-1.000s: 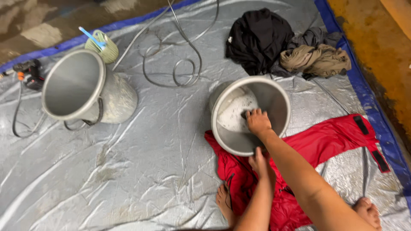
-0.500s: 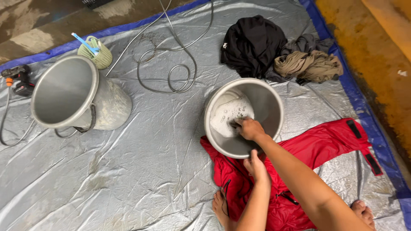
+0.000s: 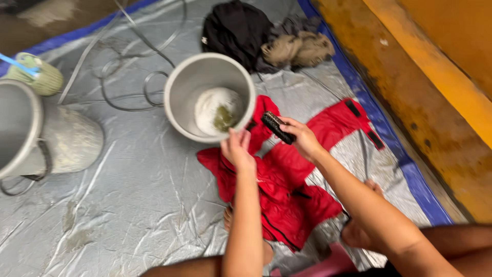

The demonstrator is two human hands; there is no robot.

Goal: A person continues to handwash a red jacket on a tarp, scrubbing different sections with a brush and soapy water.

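Observation:
My right hand (image 3: 302, 137) grips a dark scrub brush (image 3: 277, 126) just above a red garment (image 3: 287, 179) spread on the grey tarp. My left hand (image 3: 237, 150) rests at the near rim of a tilted metal pot (image 3: 180, 84), fingers touching the rim. Inside the pot lies white suds with a greenish lump (image 3: 219, 110). My bare feet show at the garment's near edge.
A second, larger metal pot (image 3: 31, 136) lies tilted at the left, with a green bottle (image 3: 36, 76) behind it. A hose (image 3: 128, 77) loops across the tarp (image 3: 128, 205). Dark and tan clothes (image 3: 261, 36) are piled at the back. An orange wall runs along the right.
My right hand has come out of the pot and now holds the brush over the red garment. My left hand rose to the pot's rim. The camera shifted right.

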